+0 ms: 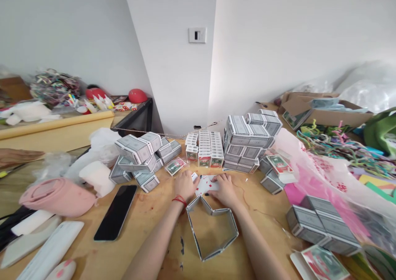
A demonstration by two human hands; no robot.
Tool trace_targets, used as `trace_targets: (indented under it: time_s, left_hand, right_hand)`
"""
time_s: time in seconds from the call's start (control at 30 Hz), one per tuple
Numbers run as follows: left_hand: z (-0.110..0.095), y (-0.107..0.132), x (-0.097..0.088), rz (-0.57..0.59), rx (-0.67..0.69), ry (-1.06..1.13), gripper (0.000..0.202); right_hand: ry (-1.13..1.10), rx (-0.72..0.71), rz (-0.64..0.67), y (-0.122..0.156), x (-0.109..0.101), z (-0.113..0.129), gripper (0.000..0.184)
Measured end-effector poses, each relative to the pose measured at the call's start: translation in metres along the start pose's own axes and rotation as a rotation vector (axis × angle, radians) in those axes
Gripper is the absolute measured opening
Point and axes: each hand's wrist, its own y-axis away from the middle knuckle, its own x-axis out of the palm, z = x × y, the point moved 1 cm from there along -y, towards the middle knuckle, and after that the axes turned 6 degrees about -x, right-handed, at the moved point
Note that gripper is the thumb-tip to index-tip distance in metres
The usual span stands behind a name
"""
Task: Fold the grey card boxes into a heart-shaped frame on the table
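My left hand [185, 184] and my right hand [225, 189] rest on the wooden table [148, 214], both closed on a small fan of playing cards [206, 184] with red pips held between them. A red string circles my left wrist. Just in front of my wrists lies a heart-shaped frame [212, 230] made of cards standing on edge. Beyond my hands stand several stacked card packs [206, 148].
Piles of grey card boxes sit at left [139, 156], at centre right [250, 141] and at right [318, 222]. A black phone [116, 212] lies left of my arm. A pink roll [57, 197], a pink plastic bag [312, 176] and pipe cleaners [334, 143] surround the area.
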Motion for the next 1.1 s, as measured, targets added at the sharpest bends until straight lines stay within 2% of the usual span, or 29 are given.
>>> trace_targets:
  time_s: [0.17, 0.3, 0.4, 0.53, 0.63, 0.77, 0.93, 1.0, 1.1]
  left_hand:
    - [0.001, -0.017, 0.003, 0.091, -0.087, 0.088, 0.034]
    - [0.003, -0.022, 0.002, 0.064, -0.099, 0.239, 0.029]
    - [0.005, -0.020, -0.002, 0.081, -0.034, 0.405, 0.026]
    - [0.009, -0.015, -0.005, 0.245, 0.055, 0.523, 0.036]
    - [0.010, -0.017, -0.004, 0.306, 0.091, 0.651, 0.029]
    - [0.013, -0.024, -0.004, 0.306, 0.006, 0.897, 0.018]
    - [0.010, -0.022, 0.000, 0.384, -0.083, 1.341, 0.032]
    - [0.006, -0.020, 0.003, 0.407, -0.117, 1.403, 0.034]
    - [0.002, -0.019, 0.005, 0.388, -0.157, 1.369, 0.030]
  right_hand:
    - [0.001, 0.029, -0.056, -0.013, 0.010, 0.000, 0.036]
    - [-0.022, 0.074, -0.130, -0.012, 0.013, -0.002, 0.031]
    - [-0.079, 0.071, -0.140, -0.011, 0.012, -0.004, 0.027]
    - [-0.124, 0.018, -0.084, -0.013, 0.010, -0.005, 0.015]
    - [-0.163, 0.047, -0.086, -0.015, 0.010, -0.007, 0.015]
    - [-0.428, 0.191, -0.240, -0.016, 0.008, -0.011, 0.026]
    - [-0.950, 0.382, -0.338, -0.016, 0.009, -0.011, 0.034]
    - [-1.042, 0.424, -0.366, -0.016, 0.011, -0.009, 0.032]
    - [-1.094, 0.441, -0.411, -0.016, 0.015, -0.006, 0.029]
